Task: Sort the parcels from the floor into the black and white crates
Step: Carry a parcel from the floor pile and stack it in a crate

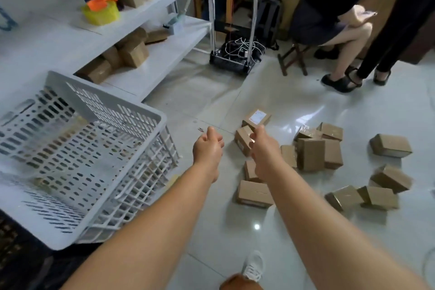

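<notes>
Several brown cardboard parcels (310, 156) lie scattered on the glossy floor at the right. The white perforated crate (113, 110) stands at the left, tilted, with a few parcels dimly seen through its walls. A black crate (14, 249) shows only as a dark corner beneath it at the lower left. My left hand (208, 148) reaches out over the floor with loosely curled fingers and holds nothing. My right hand (263, 148) stretches toward a parcel with a white label (256, 118), fingers loosely curled, empty, partly covering another parcel (242, 140).
White shelving (164, 54) with more parcels and a yellow tub (101, 12) runs along the left wall. A hand trolley (231, 54) stands at the back. One person sits on a stool (294, 54) and another stands at the far right. My white shoe (254, 266) is below.
</notes>
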### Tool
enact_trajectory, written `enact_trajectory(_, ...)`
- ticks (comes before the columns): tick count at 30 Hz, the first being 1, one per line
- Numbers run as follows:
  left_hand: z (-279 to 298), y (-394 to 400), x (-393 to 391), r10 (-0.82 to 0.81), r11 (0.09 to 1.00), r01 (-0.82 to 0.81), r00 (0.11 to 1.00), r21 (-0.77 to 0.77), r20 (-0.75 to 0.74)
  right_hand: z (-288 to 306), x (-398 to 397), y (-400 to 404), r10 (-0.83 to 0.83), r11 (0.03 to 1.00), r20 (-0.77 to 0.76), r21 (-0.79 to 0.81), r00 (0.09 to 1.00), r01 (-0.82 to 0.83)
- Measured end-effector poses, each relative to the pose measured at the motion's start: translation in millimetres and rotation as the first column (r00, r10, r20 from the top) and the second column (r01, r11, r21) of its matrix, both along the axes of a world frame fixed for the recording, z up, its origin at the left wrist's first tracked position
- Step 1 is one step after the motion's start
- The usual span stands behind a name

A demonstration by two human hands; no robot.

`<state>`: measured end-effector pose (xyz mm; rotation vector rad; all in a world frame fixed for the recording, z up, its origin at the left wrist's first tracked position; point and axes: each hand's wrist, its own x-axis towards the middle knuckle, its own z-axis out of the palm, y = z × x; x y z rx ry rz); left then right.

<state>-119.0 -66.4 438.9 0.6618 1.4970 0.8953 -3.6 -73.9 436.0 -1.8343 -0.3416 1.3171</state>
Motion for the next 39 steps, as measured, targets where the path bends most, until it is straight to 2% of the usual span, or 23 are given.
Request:
enact_trajectory(7, -53.2, 20.3, 83.0, -0.126, 0.980, 0.121, 0.992, -0.157, -0.024, -48.8, 98.0, 6.9, -0.069, 0.993, 0.007, -0.092, 0.998, 0.069)
enact_trajectory(14, -133.7, 35.6, 126.9, -0.200, 0.946, 0.173, 0.977, -0.274, -0.074, -124.9, 153.7, 11.1, -0.138, 0.965, -0.019, -0.227, 0.990, 0.131)
enact_trajectory(26, -324.1, 79.1, 134.1, -0.403, 0.862, 0.286, 0.888, -0.420, -0.223, -326.6, 191.1, 28.3, -0.178, 0.914, -0.012, -0.373, 0.984, 0.160)
enact_trajectory(34, -474.9, 92.0, 135.3, -0.461, 0.812, 0.308, 0.859, -0.496, -0.222, -474.1, 194.8, 37.3, -0.139, 0.872, 0.009, -0.473, 0.990, 0.126)
enact_trajectory(39, -558.5, 97.6, 131.8, -0.500, 0.779, 0.319, 0.836, -0.540, -0.226, -552.7, 199.4, 43.4, -0.104, 0.875, 0.045, -0.472, 0.994, 0.113)
